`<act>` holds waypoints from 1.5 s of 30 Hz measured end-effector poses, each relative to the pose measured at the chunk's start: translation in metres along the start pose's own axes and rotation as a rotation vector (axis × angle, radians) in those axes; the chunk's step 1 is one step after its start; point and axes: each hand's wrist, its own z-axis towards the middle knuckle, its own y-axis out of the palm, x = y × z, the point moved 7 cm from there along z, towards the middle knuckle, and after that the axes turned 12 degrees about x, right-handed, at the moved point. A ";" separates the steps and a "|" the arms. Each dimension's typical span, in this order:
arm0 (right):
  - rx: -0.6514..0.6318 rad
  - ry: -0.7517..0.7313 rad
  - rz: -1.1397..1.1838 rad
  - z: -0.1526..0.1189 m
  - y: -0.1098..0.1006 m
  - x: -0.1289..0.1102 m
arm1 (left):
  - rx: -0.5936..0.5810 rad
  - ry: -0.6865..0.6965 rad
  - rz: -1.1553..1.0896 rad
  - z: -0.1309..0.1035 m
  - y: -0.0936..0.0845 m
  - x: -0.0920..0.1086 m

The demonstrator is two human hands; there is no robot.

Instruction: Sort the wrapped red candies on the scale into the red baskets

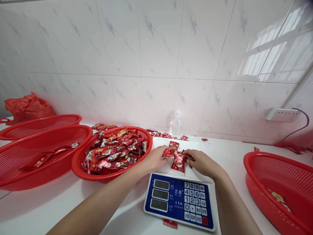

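My left hand (pixel 156 159) is closed on a small red snack packet (pixel 167 153) over the white pan (pixel 158 142) of a digital scale. Facing it, my right hand (pixel 201 162) has its fingers closed around a dark red snack packet (pixel 190 157), partly hidden by them. Between the hands are more red packets, one with white print (pixel 179 163) in front and another (pixel 173 146) behind it. The scale's blue keypad panel (pixel 179 202) faces me, and its three displays look blank. To the left, a red basket (pixel 79 168) is heaped with wrapped snacks (pixel 114 150).
Two more red baskets (pixel 49 130) (pixel 24 122) stand at the left, before a red plastic bag (pixel 29 106). Another red basket (pixel 259 189) is at the right. A clear bottle (pixel 177 124) and small packets (pixel 162 134) line the wall. A power strip (pixel 282 115) is mounted on the right.
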 end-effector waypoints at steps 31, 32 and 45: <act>0.016 0.071 -0.146 -0.004 0.011 -0.021 | 0.328 -0.785 -1.474 -0.007 -0.018 -0.021; -0.003 0.067 -0.153 -0.004 0.015 -0.022 | 0.331 -0.783 -1.474 -0.007 -0.018 -0.021; 0.273 0.081 0.326 0.003 -0.011 -0.025 | 0.222 -0.702 -1.331 -0.014 0.010 -0.017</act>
